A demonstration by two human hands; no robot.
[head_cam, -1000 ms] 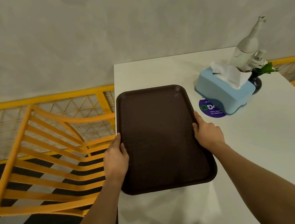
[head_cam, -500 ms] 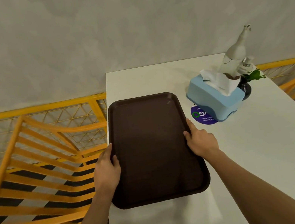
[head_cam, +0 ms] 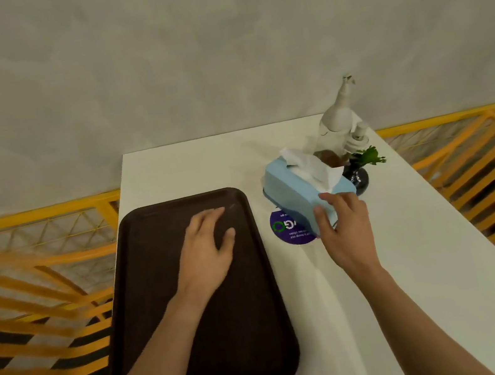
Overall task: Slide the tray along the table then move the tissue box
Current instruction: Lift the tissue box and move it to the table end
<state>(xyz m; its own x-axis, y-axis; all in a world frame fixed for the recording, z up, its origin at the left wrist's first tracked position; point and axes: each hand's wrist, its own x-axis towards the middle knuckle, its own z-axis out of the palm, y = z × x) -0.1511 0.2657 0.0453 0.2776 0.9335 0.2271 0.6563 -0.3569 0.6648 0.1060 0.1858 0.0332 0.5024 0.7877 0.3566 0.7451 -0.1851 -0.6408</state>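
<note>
The brown tray [head_cam: 195,312] is lying flat on the white worktop [head_cam: 377,313], under the left hand [head_cam: 206,254], whose fingers are spreading loosely over its far half; whether the palm is touching cannot be told. Just right of that, the right hand [head_cam: 344,229] is curling, fingers apart, around the near end of the blue tissue box [head_cam: 297,195]. Beyond the box, a dark vase [head_cam: 358,179] and a pale bottle [head_cam: 338,118] are standing.
</note>
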